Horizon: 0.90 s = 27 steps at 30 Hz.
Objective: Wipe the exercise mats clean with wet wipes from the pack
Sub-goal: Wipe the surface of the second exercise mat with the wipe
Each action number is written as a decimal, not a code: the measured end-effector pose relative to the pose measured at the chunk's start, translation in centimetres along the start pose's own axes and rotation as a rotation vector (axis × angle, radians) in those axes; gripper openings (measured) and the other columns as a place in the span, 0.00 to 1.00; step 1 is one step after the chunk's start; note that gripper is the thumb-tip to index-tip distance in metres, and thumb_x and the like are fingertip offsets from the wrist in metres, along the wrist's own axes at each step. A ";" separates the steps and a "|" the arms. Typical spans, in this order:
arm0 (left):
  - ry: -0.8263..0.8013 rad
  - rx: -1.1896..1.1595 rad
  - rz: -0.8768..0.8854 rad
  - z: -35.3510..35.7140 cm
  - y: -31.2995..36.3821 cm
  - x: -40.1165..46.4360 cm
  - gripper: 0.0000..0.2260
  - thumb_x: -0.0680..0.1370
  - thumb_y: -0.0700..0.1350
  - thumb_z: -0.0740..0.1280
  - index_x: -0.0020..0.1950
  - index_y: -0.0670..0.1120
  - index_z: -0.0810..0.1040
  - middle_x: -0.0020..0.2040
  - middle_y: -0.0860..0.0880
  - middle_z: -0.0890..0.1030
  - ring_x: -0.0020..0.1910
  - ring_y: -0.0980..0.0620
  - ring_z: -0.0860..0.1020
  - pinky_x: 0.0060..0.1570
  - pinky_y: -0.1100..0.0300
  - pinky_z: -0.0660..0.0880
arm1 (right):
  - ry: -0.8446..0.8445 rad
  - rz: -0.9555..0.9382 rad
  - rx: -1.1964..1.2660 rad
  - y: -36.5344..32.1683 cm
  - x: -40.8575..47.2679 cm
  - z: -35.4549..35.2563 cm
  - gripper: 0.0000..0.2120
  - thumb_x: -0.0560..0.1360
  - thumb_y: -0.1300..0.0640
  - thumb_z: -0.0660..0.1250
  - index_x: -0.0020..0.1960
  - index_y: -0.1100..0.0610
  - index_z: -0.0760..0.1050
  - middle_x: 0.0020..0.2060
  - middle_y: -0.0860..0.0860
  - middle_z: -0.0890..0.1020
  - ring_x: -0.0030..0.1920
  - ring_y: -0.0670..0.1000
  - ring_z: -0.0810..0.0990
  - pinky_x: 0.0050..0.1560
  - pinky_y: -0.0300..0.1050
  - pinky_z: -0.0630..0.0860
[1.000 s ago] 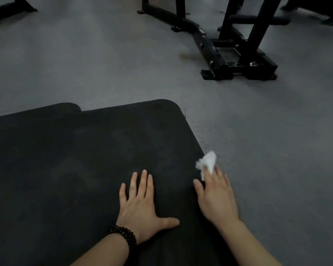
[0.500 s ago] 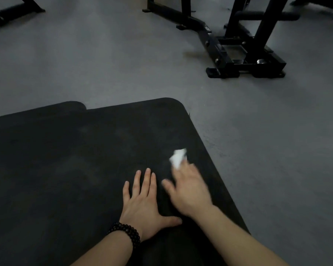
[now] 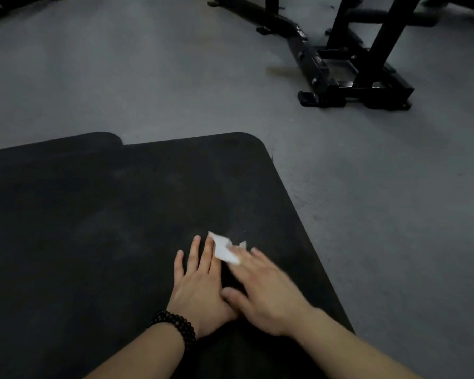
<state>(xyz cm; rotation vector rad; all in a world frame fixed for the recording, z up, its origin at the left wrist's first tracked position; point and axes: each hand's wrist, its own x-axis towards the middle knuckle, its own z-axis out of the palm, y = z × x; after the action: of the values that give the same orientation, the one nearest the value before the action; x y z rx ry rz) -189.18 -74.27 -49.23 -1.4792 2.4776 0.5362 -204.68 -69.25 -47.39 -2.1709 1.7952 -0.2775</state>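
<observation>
A black exercise mat (image 3: 107, 209) covers the lower left of the head view, its rounded far corner toward the middle. My left hand (image 3: 200, 285) lies flat on the mat with straight, spread fingers and a dark bead bracelet on the wrist. My right hand (image 3: 263, 291) presses a crumpled white wet wipe (image 3: 225, 248) onto the mat under its straight fingers, right beside my left fingertips. The right hand is motion-blurred. A second mat's edge (image 3: 93, 138) shows behind the first. The wipe pack is out of view.
Grey floor (image 3: 367, 214) surrounds the mat to the right and beyond. A black metal gym machine base (image 3: 350, 86) stands at the upper right. Another dark equipment foot (image 3: 11, 4) sits at the top left.
My right hand has swept the wipe leftward from the mat's right edge to beside my left fingertips. My left hand stays flat in place.
</observation>
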 end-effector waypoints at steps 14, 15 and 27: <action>-0.027 -0.014 0.049 -0.6 -0.3 -0.6 0.64 0.65 0.78 0.66 0.80 0.46 0.30 0.76 0.53 0.24 0.75 0.52 0.24 0.75 0.49 0.27 | 0.191 0.425 0.007 1.9 -4.1 0.0 0.34 0.77 0.34 0.48 0.78 0.49 0.56 0.78 0.49 0.57 0.77 0.48 0.54 0.76 0.43 0.42; -0.035 -0.018 0.047 -0.7 -0.2 -0.6 0.64 0.65 0.78 0.66 0.80 0.46 0.30 0.75 0.53 0.24 0.75 0.52 0.24 0.75 0.49 0.27 | 0.227 0.584 0.017 2.8 -4.5 -0.4 0.34 0.77 0.34 0.48 0.78 0.49 0.54 0.78 0.50 0.58 0.77 0.50 0.55 0.77 0.46 0.46; -0.100 -0.007 -0.099 0.6 0.1 -3.0 0.59 0.67 0.80 0.58 0.76 0.49 0.24 0.75 0.53 0.22 0.75 0.50 0.24 0.76 0.42 0.30 | 0.235 0.659 0.059 0.9 -6.4 0.2 0.31 0.80 0.38 0.51 0.79 0.48 0.50 0.79 0.48 0.52 0.77 0.46 0.48 0.77 0.46 0.45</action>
<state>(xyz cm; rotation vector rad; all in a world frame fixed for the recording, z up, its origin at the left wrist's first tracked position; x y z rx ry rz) -187.81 -71.57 -48.71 -1.5285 2.3162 0.5858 -206.70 -63.14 -47.59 -1.4363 2.4687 -0.4257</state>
